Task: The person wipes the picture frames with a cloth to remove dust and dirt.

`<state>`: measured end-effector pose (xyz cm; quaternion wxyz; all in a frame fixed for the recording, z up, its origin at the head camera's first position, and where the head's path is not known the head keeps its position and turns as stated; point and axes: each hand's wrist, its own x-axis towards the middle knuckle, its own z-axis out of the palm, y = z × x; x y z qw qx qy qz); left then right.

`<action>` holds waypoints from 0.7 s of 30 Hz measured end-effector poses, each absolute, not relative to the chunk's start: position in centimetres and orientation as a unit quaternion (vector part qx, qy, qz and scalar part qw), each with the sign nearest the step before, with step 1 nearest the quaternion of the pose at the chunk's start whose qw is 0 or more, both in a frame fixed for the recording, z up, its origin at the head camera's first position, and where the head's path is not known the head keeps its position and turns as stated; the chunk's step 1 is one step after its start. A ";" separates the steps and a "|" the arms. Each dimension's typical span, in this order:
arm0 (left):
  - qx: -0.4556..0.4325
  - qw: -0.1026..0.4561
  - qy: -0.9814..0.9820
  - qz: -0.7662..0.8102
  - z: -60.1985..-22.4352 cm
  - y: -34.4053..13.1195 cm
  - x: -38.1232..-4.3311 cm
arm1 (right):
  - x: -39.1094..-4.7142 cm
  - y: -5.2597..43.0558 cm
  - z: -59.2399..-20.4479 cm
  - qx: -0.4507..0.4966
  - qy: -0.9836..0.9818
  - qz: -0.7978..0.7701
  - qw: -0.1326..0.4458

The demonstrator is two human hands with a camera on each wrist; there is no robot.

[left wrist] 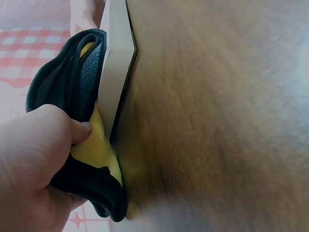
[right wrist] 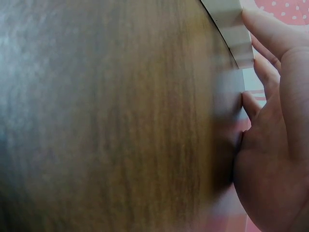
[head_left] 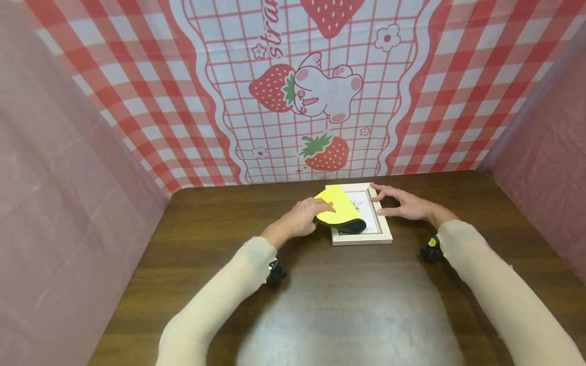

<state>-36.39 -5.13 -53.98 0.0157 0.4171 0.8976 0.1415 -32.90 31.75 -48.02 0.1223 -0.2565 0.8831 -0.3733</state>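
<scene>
A picture frame [head_left: 361, 239] with a cream border lies flat on the table, its printed sheet [head_left: 366, 206] partly covered. Over its left side spreads a folded cloth [head_left: 338, 203], yellow on one face and dark grey on the other. My left hand [head_left: 302, 216] grips the cloth by its left part; in the left wrist view the thumb presses into the folds [left wrist: 67, 82] beside the frame's edge. At the frame's right side my right hand [head_left: 407, 204] touches the border with thumb and fingertips spread apart. The right wrist view shows the thumb [right wrist: 265, 31] against the frame's side [right wrist: 229, 24].
The brown wooden table [head_left: 348, 295] extends toward me and to both sides. Behind the frame rises a red-and-white checked cloth [head_left: 320, 91] with strawberries. Pink curtains [head_left: 59, 203] stand at the left and right. A small black camera is on each wrist.
</scene>
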 end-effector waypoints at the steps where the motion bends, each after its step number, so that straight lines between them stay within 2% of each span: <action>1: 0.420 0.016 0.897 0.138 -54.1 -5.1 -36.2 | -32.9 31.8 -48.0 -0.257 0.883 -0.374 0.122; 6: 0.439 0.008 0.889 0.131 -54.4 -5.3 -35.2 | -32.9 31.8 -48.2 -0.260 0.882 -0.375 0.118; 10: 0.442 0.030 0.884 0.151 -53.4 -5.7 -33.0 | -33.0 31.8 -48.2 -0.264 0.880 -0.377 0.119; 13: 0.439 0.054 0.881 0.168 -49.9 -5.8 -29.7 | -33.0 31.8 -48.2 -0.268 0.878 -0.379 0.116; 17: 0.438 0.059 0.882 0.164 -45.3 -5.8 -26.0 | -32.9 31.9 -48.2 -0.271 0.877 -0.381 0.111; 20: 0.440 0.047 0.884 0.149 -44.8 -5.8 -25.5 | -32.9 31.8 -48.2 -0.272 0.877 -0.381 0.111; 21: 0.444 0.038 0.883 0.144 -46.0 -5.8 -26.3 | -32.8 31.8 -48.2 -0.272 0.877 -0.381 0.112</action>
